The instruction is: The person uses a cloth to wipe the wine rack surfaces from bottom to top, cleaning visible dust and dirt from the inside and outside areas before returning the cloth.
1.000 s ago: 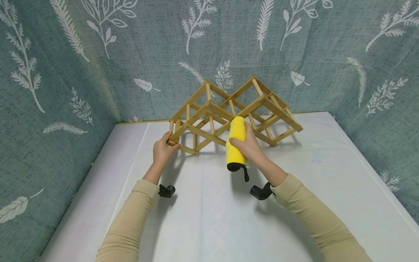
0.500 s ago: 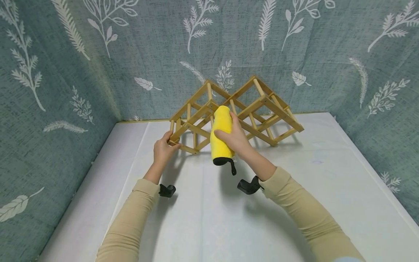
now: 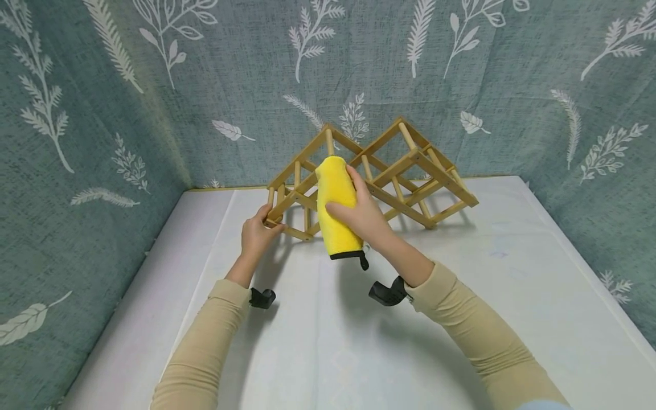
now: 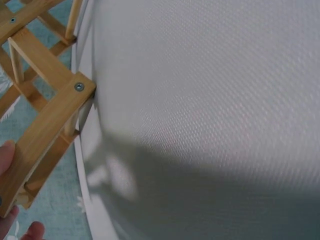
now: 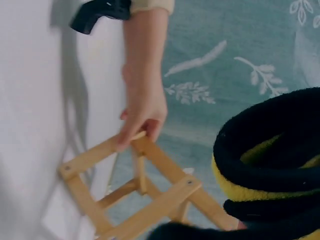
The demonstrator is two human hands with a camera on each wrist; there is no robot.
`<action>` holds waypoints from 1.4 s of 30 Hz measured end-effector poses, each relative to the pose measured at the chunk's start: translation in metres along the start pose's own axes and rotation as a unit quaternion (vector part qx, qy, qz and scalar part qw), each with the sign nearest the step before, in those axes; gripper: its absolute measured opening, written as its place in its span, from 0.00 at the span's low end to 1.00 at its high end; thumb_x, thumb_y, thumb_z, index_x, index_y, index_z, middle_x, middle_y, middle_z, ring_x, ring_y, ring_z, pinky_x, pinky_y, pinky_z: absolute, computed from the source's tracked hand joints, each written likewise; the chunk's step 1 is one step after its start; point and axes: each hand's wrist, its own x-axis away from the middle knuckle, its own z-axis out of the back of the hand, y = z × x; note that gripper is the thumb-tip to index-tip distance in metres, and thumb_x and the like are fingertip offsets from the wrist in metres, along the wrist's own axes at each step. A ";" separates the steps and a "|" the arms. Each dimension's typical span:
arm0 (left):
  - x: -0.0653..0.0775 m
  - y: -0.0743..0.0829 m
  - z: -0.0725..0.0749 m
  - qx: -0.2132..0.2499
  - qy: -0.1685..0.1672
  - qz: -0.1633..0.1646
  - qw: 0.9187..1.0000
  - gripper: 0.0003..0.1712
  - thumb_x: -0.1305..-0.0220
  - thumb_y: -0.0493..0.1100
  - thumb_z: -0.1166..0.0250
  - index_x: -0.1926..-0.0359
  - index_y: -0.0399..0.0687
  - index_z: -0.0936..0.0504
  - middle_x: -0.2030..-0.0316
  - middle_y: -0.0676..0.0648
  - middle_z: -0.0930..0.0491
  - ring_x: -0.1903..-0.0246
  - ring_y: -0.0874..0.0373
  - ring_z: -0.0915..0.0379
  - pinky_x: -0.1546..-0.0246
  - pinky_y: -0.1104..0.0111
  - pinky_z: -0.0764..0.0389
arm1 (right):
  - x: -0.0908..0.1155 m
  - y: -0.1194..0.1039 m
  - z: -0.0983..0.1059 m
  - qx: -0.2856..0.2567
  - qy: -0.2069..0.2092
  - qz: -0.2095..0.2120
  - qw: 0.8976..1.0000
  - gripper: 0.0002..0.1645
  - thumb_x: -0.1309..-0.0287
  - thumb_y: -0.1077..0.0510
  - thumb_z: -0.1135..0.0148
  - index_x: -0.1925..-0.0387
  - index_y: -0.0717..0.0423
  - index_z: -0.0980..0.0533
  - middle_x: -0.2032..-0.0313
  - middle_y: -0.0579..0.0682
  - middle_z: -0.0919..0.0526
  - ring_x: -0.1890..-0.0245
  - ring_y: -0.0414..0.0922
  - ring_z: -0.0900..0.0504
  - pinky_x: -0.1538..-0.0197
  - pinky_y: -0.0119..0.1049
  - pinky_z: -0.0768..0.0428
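Observation:
In the head view, a lattice-like wooden wine rack (image 3: pixel 401 205) stands on the white surface against the back cloth. My left hand (image 3: pixel 254 236) grips its left end, thumb in front; the right wrist view shows that left hand (image 5: pixel 146 107) on the rack's corner too. My right hand (image 3: pixel 366 215) holds a yellow rolled towel (image 3: pixel 335 199) with black edging and a small black loop. The roll is in front of the rack's left peak and hides part of it. From the right wrist, the towel's hollow black-rimmed end (image 5: pixel 270 175) fills the lower right.
Green cloth (image 3: pixel 246 74) with white leaf patterns hangs behind and on both sides. The white tabletop (image 3: pixel 307 341) spreads in front of the rack. A black wrist camera mount (image 3: pixel 388 292) juts from the right sleeve, another mount (image 3: pixel 262 298) from the left.
My right hand has carried the yellow towel left and slightly upward, from the rack's middle to its left peak; its bottom end has tilted. The left hand keeps its grip at the same spot.

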 end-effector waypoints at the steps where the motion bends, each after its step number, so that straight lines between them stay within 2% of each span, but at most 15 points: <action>1: 0.000 0.000 0.000 0.000 0.001 0.001 1.000 0.37 0.49 0.44 0.30 0.38 0.44 0.32 0.55 0.35 0.21 0.58 0.40 0.25 0.55 0.53 0.27 | 0.003 0.004 0.003 0.004 -0.002 -0.003 1.000 0.50 0.47 0.51 0.41 0.30 0.33 0.59 0.42 0.53 0.37 0.53 0.52 0.28 0.57 0.45 0.25; 5: 0.000 -0.003 0.002 0.004 0.010 0.000 1.000 0.37 0.50 0.44 0.29 0.38 0.45 0.31 0.55 0.35 0.20 0.58 0.40 0.25 0.55 0.53 0.27 | 0.011 0.028 0.014 0.032 -0.011 -0.040 0.999 0.50 0.46 0.50 0.42 0.30 0.35 0.60 0.41 0.54 0.38 0.52 0.53 0.28 0.59 0.43 0.25; 8: 0.000 -0.006 0.003 0.006 0.015 -0.004 1.000 0.37 0.51 0.44 0.29 0.38 0.45 0.30 0.55 0.35 0.21 0.57 0.40 0.25 0.54 0.52 0.27 | 0.010 0.054 0.022 0.051 -0.017 -0.084 0.995 0.51 0.46 0.50 0.43 0.29 0.37 0.61 0.41 0.56 0.38 0.53 0.54 0.28 0.62 0.41 0.25; 12: -0.001 -0.008 0.003 0.001 0.013 -0.006 1.000 0.37 0.51 0.45 0.29 0.39 0.45 0.30 0.54 0.35 0.21 0.57 0.40 0.25 0.54 0.52 0.27 | 0.008 0.087 0.031 0.073 -0.028 -0.138 0.987 0.50 0.46 0.52 0.44 0.29 0.45 0.62 0.41 0.58 0.39 0.53 0.54 0.29 0.62 0.39 0.26; 16: -0.001 -0.008 0.002 0.001 0.010 0.002 1.000 0.38 0.51 0.45 0.29 0.38 0.46 0.31 0.54 0.35 0.21 0.57 0.40 0.25 0.56 0.52 0.27 | 0.004 0.111 0.036 0.079 -0.033 -0.174 0.981 0.49 0.45 0.54 0.46 0.29 0.52 0.62 0.42 0.61 0.39 0.53 0.54 0.30 0.61 0.38 0.26; 19: -0.002 -0.008 0.001 0.003 0.009 0.005 1.000 0.38 0.51 0.45 0.29 0.38 0.46 0.31 0.53 0.35 0.21 0.57 0.40 0.25 0.57 0.52 0.27 | -0.002 0.122 0.035 0.068 -0.026 -0.189 0.979 0.50 0.46 0.55 0.46 0.29 0.53 0.62 0.42 0.62 0.39 0.53 0.54 0.30 0.61 0.39 0.27; 25: -0.004 -0.010 0.000 0.017 0.007 0.005 1.000 0.38 0.51 0.46 0.29 0.38 0.46 0.31 0.50 0.37 0.23 0.55 0.41 0.25 0.55 0.53 0.27 | -0.015 0.126 0.018 0.050 -0.005 -0.191 0.980 0.52 0.49 0.56 0.44 0.29 0.52 0.62 0.41 0.61 0.39 0.51 0.55 0.31 0.56 0.42 0.28; 29: -0.004 -0.011 0.000 0.018 0.006 0.006 1.000 0.38 0.52 0.46 0.29 0.38 0.47 0.31 0.50 0.36 0.23 0.55 0.41 0.25 0.55 0.53 0.27 | -0.016 0.122 0.004 0.027 0.003 -0.187 0.982 0.52 0.48 0.56 0.44 0.29 0.50 0.63 0.42 0.60 0.38 0.52 0.54 0.30 0.58 0.40 0.27; 36: -0.004 -0.011 -0.002 0.024 0.002 0.005 1.000 0.39 0.52 0.46 0.28 0.38 0.47 0.31 0.49 0.36 0.24 0.55 0.41 0.27 0.56 0.53 0.27 | -0.017 0.106 -0.017 -0.008 0.006 -0.164 0.986 0.51 0.48 0.55 0.42 0.29 0.46 0.60 0.43 0.59 0.37 0.54 0.54 0.28 0.62 0.39 0.26; 42: -0.003 -0.012 -0.004 0.029 0.006 -0.004 1.000 0.38 0.52 0.45 0.28 0.38 0.46 0.30 0.44 0.39 0.28 0.51 0.41 0.28 0.51 0.53 0.29 | -0.017 0.088 -0.034 -0.024 -0.004 -0.137 0.990 0.51 0.48 0.55 0.42 0.29 0.45 0.60 0.46 0.59 0.34 0.55 0.53 0.27 0.63 0.38 0.25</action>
